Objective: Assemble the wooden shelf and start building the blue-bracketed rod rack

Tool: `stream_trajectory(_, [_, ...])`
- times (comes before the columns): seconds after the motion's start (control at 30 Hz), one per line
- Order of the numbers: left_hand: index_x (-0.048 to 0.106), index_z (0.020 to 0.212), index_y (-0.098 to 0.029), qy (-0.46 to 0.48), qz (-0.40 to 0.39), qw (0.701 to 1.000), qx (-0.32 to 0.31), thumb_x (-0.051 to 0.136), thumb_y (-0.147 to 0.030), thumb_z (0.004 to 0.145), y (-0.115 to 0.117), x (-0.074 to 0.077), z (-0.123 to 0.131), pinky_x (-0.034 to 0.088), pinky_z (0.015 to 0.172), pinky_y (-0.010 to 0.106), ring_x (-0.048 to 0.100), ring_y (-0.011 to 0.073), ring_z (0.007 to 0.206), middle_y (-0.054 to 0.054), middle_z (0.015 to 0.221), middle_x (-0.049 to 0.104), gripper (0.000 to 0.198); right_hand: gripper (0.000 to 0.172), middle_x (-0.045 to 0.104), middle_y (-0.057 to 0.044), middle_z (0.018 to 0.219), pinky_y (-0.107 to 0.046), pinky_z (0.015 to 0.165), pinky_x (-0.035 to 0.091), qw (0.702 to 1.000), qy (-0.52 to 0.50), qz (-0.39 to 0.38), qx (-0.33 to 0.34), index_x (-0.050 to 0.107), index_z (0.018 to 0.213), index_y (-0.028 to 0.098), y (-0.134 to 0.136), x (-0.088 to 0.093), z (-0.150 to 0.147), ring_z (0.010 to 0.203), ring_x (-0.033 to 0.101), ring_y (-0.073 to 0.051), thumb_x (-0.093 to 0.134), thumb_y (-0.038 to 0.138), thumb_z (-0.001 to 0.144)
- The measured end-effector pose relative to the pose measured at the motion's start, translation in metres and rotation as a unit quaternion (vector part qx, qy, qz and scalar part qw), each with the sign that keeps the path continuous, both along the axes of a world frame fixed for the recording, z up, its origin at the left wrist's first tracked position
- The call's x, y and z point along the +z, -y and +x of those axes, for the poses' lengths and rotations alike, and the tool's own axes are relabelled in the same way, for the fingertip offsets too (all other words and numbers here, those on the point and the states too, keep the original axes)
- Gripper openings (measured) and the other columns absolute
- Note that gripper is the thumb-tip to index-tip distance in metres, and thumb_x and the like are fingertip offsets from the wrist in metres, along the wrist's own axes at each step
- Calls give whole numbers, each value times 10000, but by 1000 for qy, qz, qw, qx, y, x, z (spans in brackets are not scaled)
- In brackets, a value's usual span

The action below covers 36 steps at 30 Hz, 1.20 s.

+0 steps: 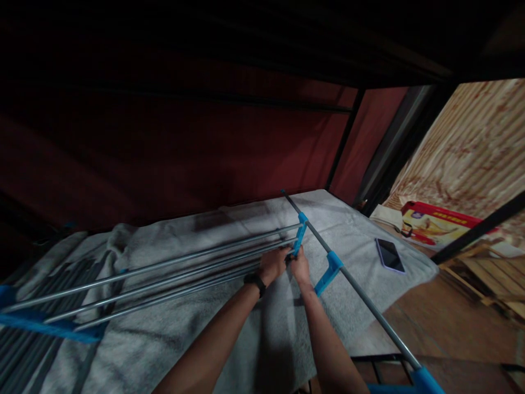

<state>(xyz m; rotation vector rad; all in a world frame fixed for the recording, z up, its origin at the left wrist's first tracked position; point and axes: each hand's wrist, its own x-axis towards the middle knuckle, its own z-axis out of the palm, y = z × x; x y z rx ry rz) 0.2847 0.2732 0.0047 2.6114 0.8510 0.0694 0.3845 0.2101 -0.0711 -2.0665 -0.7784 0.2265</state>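
A partly joined frame of metal tubes and blue plastic brackets lies over a grey blanket. My left hand (273, 265), a dark band on its wrist, is closed around the end of the nearest metal tube (172, 297). Close beside it, my right hand (300, 267) pinches the lower end of a blue bracket (301, 234). Fingers hide the spot where tube and bracket meet. This bracket sits on a long crosswise tube (365, 293), which carries a second blue bracket (330, 271) near my right forearm. At the far left, a blue end piece (53, 326) holds the other tube ends.
Several loose tubes (24, 350) lie at the left on the grey blanket (151, 235). A phone (389, 255) rests to the right. Dark metal posts (346, 139) frame the bed. Beyond are a red and yellow box (438, 225) and a wooden pallet (488, 273).
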Motion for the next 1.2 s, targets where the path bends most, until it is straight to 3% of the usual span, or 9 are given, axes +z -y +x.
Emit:
stream_trajectory(0.13, [597, 1204, -237, 31, 8, 999, -33, 431, -268, 910, -1, 0, 19, 471, 825, 293, 638, 214, 1001, 78, 1148, 674, 339, 455, 639, -61, 791, -267, 630, 384, 1000, 8, 7, 4, 497, 1238, 138, -1, 0, 0, 702, 574, -198, 394, 185, 798])
stream_trajectory(0.33, [661, 1054, -242, 54, -13, 998, -4, 405, -335, 938, -3, -3, 26, 466, 784, 275, 654, 196, 944, 56, 1018, 710, 297, 445, 627, -58, 748, -270, 598, 368, 1000, 2, 14, 3, 491, 1248, 130, -2, -4, 2, 669, 558, -200, 376, 234, 831])
stream_trajectory(0.6, [673, 1044, -244, 43, -25, 999, -2, 393, -322, 935, -7, -2, 25, 453, 778, 272, 642, 190, 933, 50, 1009, 710, 311, 385, 634, -53, 757, -257, 613, 375, 1000, -10, 7, 14, 526, 1175, 145, -1, -1, 3, 674, 564, -187, 397, 215, 818])
stream_trajectory(0.83, [685, 1015, -240, 39, -20, 999, -9, 427, -329, 914, -10, -2, 26, 453, 777, 282, 642, 207, 932, 60, 989, 711, 291, 452, 650, -76, 798, -267, 631, 393, 1000, -1, -24, 15, 486, 1244, 124, 1, 2, 1, 712, 586, -204, 379, 180, 808])
stream_trajectory(1.2, [664, 1114, -271, 79, -60, 995, 8, 473, -287, 897, -4, -10, 24, 454, 822, 273, 643, 192, 979, 37, 1071, 709, 290, 489, 669, -99, 906, -272, 703, 437, 1000, -1, 7, 29, 512, 1239, 118, 1, 5, 1, 801, 606, -203, 363, 133, 774])
